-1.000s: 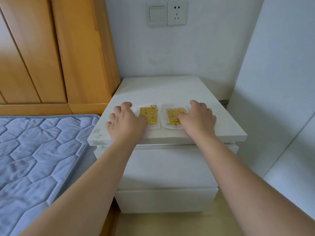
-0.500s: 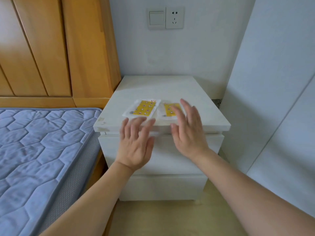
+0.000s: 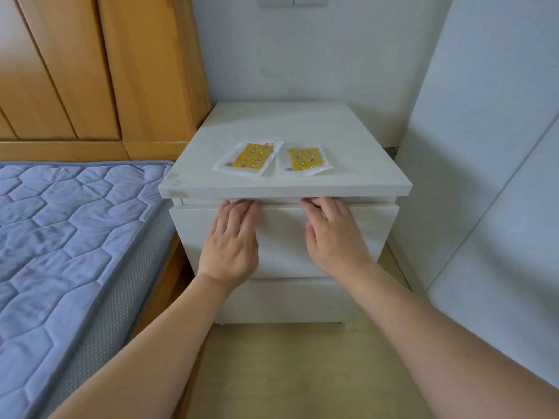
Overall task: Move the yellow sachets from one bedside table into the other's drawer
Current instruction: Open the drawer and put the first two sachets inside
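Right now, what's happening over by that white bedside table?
A person has both hands on the front of the bedside table's top drawer, with the fingertips of the left hand and right hand hooked over its top edge. The drawer looks barely open, if at all. Two yellow sachets lie side by side on top, untouched.

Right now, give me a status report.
Both hands, left and right, fingertips hooked over top drawer edge. Two yellow sachets lying on bedside table. Nothing blocking.
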`<action>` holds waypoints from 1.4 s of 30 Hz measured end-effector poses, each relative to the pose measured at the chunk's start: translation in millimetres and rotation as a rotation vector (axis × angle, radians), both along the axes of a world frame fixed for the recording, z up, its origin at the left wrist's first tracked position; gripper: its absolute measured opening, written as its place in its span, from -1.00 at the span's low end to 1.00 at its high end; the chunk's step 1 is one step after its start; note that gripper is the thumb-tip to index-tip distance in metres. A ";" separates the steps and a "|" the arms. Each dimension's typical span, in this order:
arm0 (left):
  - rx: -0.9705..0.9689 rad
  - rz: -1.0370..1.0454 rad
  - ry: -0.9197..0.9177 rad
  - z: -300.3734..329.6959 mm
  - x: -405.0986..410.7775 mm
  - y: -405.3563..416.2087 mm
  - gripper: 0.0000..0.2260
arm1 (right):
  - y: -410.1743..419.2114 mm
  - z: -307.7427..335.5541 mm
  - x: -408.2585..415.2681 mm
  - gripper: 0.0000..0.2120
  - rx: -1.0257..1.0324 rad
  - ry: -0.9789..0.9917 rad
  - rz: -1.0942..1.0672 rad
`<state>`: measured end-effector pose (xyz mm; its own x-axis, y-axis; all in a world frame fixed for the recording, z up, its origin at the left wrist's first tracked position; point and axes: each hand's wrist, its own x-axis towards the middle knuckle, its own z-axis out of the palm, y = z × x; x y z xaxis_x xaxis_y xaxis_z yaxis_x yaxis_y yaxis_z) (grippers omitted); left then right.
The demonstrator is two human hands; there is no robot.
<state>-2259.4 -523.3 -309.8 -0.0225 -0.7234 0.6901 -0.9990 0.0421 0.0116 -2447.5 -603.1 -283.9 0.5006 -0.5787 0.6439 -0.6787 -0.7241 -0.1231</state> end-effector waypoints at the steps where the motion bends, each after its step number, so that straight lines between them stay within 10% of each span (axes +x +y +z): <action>1: -0.019 0.027 0.041 1.0 -3.8 -2.4 -0.54 | 0.2 -1.8 -0.5 -0.59 0.004 -0.005 0.003; 23: 0.110 0.134 -0.062 45.1 -36.3 66.2 -0.87 | 69.5 62.8 -24.3 -0.66 0.354 0.214 -0.080; 42: 1.132 -0.192 0.373 135.1 -54.7 144.1 -0.86 | 135.6 118.6 -65.2 -0.79 1.322 0.568 -0.011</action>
